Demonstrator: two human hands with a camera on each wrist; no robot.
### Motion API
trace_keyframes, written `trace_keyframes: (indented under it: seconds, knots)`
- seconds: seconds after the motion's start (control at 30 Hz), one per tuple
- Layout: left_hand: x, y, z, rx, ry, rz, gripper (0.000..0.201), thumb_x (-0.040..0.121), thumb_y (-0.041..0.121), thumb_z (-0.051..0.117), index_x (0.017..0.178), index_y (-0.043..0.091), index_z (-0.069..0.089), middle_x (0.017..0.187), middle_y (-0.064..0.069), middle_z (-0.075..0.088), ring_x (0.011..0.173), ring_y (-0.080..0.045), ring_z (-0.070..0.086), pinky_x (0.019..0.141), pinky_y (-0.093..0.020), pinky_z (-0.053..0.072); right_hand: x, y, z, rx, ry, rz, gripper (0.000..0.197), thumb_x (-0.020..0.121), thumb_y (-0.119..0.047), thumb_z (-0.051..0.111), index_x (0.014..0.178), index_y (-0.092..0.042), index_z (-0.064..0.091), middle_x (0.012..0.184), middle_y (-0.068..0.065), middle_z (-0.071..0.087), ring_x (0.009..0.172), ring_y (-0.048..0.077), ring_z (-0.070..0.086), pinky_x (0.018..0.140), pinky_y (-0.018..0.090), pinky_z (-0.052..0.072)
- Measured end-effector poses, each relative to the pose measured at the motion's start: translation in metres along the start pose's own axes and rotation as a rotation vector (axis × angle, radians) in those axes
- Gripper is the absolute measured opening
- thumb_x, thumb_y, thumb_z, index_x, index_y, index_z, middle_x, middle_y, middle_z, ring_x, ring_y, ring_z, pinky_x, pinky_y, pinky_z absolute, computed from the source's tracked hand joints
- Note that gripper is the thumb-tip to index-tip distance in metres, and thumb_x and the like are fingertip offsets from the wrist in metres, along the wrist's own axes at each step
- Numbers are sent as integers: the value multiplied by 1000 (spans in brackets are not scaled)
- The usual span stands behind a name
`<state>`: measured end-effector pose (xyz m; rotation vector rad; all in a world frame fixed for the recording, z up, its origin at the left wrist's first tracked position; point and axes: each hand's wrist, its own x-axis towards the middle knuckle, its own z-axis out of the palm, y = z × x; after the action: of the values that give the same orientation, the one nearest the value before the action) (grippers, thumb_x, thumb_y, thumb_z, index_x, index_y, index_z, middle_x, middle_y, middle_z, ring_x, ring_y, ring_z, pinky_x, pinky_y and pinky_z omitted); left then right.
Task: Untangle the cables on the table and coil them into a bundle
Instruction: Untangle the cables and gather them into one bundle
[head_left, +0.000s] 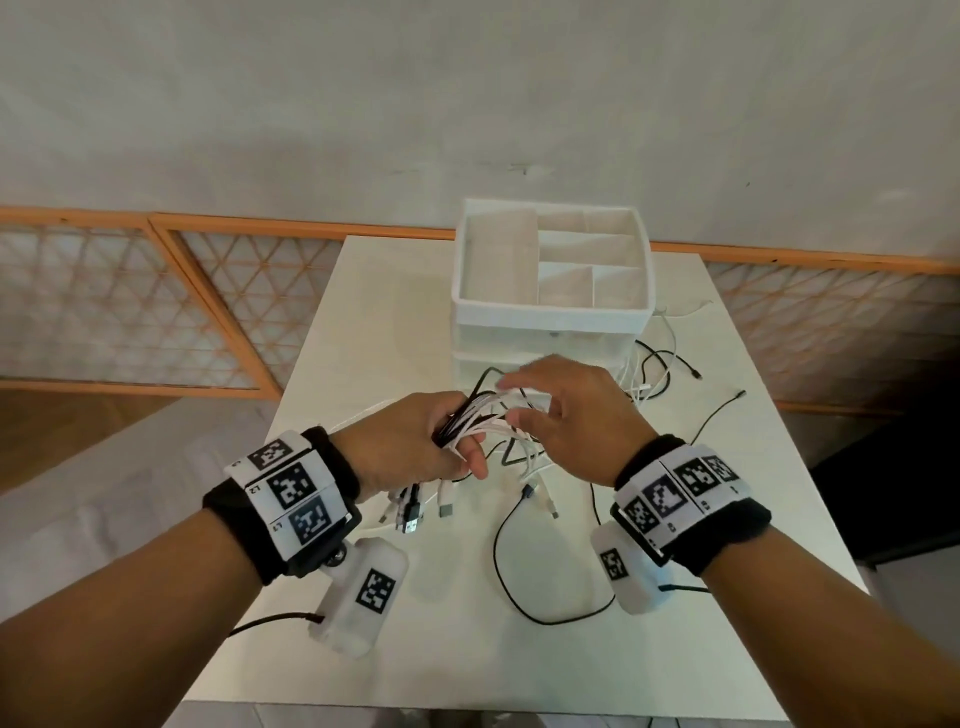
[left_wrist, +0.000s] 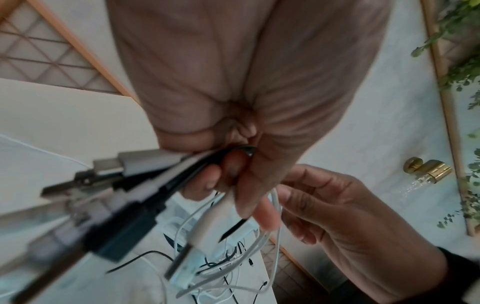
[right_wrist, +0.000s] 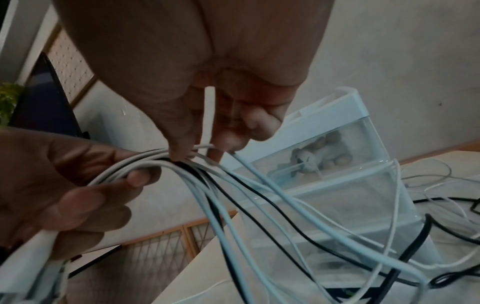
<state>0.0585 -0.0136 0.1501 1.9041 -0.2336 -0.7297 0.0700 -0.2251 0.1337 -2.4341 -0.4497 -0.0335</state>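
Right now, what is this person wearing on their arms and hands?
The left hand and right hand are bare, no gloves or sleeves. Each wrist has a black band carrying white panels printed with black square markers. A white camera housing hangs under each wrist, trailing a thin black cable.

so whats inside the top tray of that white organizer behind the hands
The organizer has an open top tray split into compartments, and all that show look empty. In the right wrist view, small rounded items sit in the clear upper drawer, too blurred to identify. Lower drawers are partly hidden by cables.
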Motion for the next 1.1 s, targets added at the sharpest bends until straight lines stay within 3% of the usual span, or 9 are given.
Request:
trace_keyframes:
  seconds: [0.13, 0.3, 0.4, 0.53, 0.63, 0.73, 0.87, 1.0, 1.1]
  knots:
    - [-1, -4, -1, 21, 45, 11, 34, 77, -11, 65, 102, 12, 62, 83, 1, 74, 77, -17, 61, 67, -26, 47, -3, -5, -2, 68, 11, 26, 7, 84, -28, 76, 80, -32, 72, 81, -18, 65, 62, -1, 53, 65, 21, 38]
    - [-1, -6, -1, -76, 56, 2, 39, 67, -4, 76, 102, 0, 61, 82, -5, 67, 81, -21, 61, 79, -36, 49, -9, -8, -1, 48, -21, -35, 10, 81, -25, 79, 78, -29, 70, 86, -13, 60, 61, -4, 47, 67, 24, 38]
    - [1, -2, 3, -152, 29, 5, 40, 69, 6, 81, 101, -1, 58, 81, -8, 58, 74, -19, 54, 70, -32, 47, -12, -12, 12, 12, -9, -72, 9, 79, -22, 78, 78, -26, 70, 91, -13, 57, 64, -9, 41, 66, 29, 43]
    - [4, 6, 10, 67, 38, 78, 14, 95, 16, 61, 87, 8, 54, 69, 0, 54, 63, -17, 44, 59, -28, 37, -15, -19, 12, 39, 7, -46, 30, 74, -24, 79, 98, -26, 61, 89, -15, 46, 72, -2, 44, 67, 30, 42]
    - [3, 12, 13, 283, 21, 163, 10, 101, 17, 51, 93, 16, 57, 66, 14, 54, 59, -3, 48, 64, -22, 40, -13, -26, 7, -61, -134, -13, 64, 68, -38, 73, 125, -44, 44, 97, -18, 58, 88, 8, 57, 75, 33, 49]
    - [-4, 16, 9, 378, -30, 187, 14, 101, 14, 49, 95, 17, 61, 68, 8, 58, 55, -4, 51, 54, -14, 40, -8, -10, 4, -211, -258, 105, 30, 72, -48, 68, 100, -38, 64, 85, -12, 71, 82, 12, 65, 75, 34, 55]
    - [-12, 8, -10, 539, -12, 216, 20, 101, 20, 50, 90, 12, 65, 72, -1, 61, 54, -4, 43, 56, -15, 35, -8, 34, -17, -396, -409, 391, 13, 78, -45, 67, 76, -33, 62, 81, -11, 68, 78, 14, 65, 70, 28, 50]
    - [-10, -16, -6, 508, 26, 17, 42, 104, 34, 41, 69, 15, 54, 59, 8, 49, 49, -2, 43, 55, -11, 36, -21, 69, -13, -471, 102, 422, 12, 88, -28, 59, 97, -25, 67, 73, 6, 64, 68, 32, 58, 63, 32, 47]
    - [1, -40, 7, 703, 103, -64, 38, 106, 29, 36, 77, 21, 60, 67, 4, 54, 68, -17, 52, 58, -19, 32, -34, 73, 17, -321, 45, 437, 42, 91, -28, 63, 132, -31, 53, 99, 2, 72, 94, 29, 67, 81, 38, 55]
